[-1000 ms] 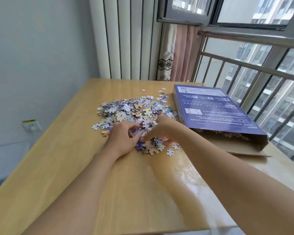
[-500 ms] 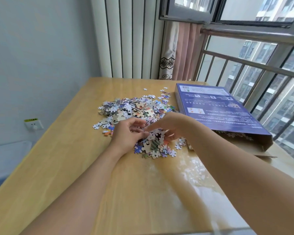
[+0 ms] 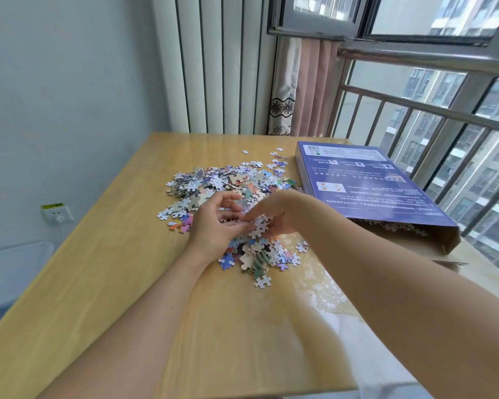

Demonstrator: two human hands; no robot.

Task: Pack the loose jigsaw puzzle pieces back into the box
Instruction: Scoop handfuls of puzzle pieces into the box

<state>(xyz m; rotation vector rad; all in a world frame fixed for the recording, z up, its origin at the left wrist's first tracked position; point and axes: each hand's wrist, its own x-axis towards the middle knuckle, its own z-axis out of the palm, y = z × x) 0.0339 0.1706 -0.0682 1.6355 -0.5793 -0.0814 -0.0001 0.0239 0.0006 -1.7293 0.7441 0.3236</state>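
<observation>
A heap of loose jigsaw pieces (image 3: 228, 182) covers the middle of the wooden table (image 3: 98, 283). A smaller mound of pieces (image 3: 260, 254) lies nearer to me. Above that mound my left hand (image 3: 216, 226) and my right hand (image 3: 277, 214) cup together, fingers curled round a clump of pieces (image 3: 258, 226) lifted off the table. The blue puzzle box (image 3: 357, 182) lies flat at the right, its open end (image 3: 415, 237) facing me with a few pieces visible inside.
A railing and window (image 3: 444, 125) run along the right edge of the table. Curtains (image 3: 300, 87) hang behind the box. A wall socket (image 3: 56, 214) sits low on the left wall. A brown box flap (image 3: 444, 262) lies on the table before the opening.
Both hands have scooped pieces toward me and lifted from the table surface, now holding a clump between them. The near mound has grown and several pieces have spread out.
</observation>
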